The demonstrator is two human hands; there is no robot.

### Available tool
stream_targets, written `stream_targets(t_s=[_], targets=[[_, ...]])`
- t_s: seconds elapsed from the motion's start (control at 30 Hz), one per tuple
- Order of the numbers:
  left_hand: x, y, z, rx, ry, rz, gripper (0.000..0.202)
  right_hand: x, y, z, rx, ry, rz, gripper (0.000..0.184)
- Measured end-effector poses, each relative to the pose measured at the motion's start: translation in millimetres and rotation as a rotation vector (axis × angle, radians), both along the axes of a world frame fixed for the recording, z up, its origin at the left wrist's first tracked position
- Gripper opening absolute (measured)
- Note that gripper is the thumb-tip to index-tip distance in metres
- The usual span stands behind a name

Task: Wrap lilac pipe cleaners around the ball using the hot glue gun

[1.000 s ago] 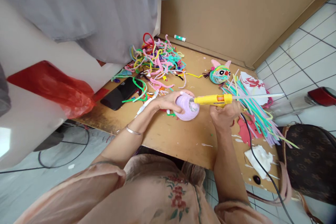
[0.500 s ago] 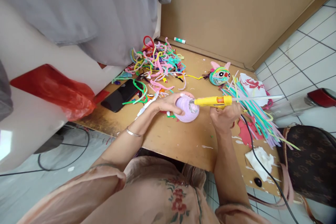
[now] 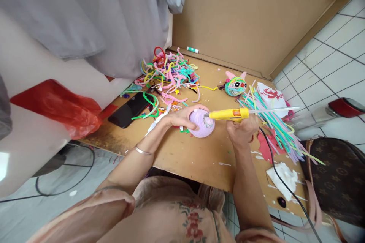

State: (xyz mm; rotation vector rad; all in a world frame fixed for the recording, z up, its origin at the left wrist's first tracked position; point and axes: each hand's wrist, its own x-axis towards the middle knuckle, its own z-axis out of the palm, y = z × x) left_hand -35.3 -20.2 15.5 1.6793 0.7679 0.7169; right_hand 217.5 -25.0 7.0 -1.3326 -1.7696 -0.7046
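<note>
My left hand (image 3: 182, 115) is wrapped round a lilac ball wound with pipe cleaner (image 3: 201, 124), which rests on the wooden table (image 3: 188, 152). My right hand (image 3: 242, 131) grips a yellow hot glue gun (image 3: 228, 114) held level, its nozzle touching the ball's right side. A clear glue stick pokes out of the gun's back towards the right. A black cord (image 3: 281, 178) runs from the gun over the table's near edge.
A heap of coloured pipe cleaners (image 3: 168, 74) and a black phone (image 3: 129, 109) lie to the left. A finished ball with eyes and pink ears (image 3: 234, 84), a bundle of straight pipe cleaners (image 3: 273, 125), red paper scraps, a tissue (image 3: 285, 174) and a brown bag (image 3: 339, 182) are on the right.
The view has shifted slightly, so everything sits a little higher and to the left. Both hands keep the same hold, with the nozzle still at the ball.
</note>
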Motion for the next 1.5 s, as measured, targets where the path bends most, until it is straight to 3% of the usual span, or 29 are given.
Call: stream_targets(t_s=[0.3,0.5,0.7,0.9,1.17,1.23,1.4,1.5], targets=[[-0.4,-0.7,0.3,-0.041,0.016,-0.004,0.075,1.5,-0.6,0.4,-0.023,0.004,0.03,0.011],[-1.2,-0.2,0.1,-0.003,0.033,-0.003,0.074,0.7,-1.4,0.9,-0.101,0.077,-0.052,0.01],[-1.4,0.7,-3.3,0.012,-0.002,-0.005,0.071,1.0,-1.1,2.0,-0.104,0.09,-0.037,0.011],[-0.2,0.4,-0.7,-0.094,0.013,-0.018,0.077,-2.2,-0.3,2.8,-0.237,0.17,-0.044,0.015],[-1.6,3.8,-5.3,-0.065,0.01,0.008,0.078,2.9,20.7,-9.4,-0.446,0.597,-0.051,0.026],[-2.6,5.3,-7.3,-0.031,0.019,0.023,0.077,9.2,27.8,-14.4,-0.484,0.638,-0.098,0.033],[-2.6,6.6,-8.8,0.039,0.023,0.045,0.072,24.7,35.7,-27.8,-0.538,0.554,-0.399,0.044],[-1.3,5.6,-7.4,0.058,0.017,0.059,0.068,27.8,34.2,-33.8,-0.52,0.54,-0.457,0.046]])
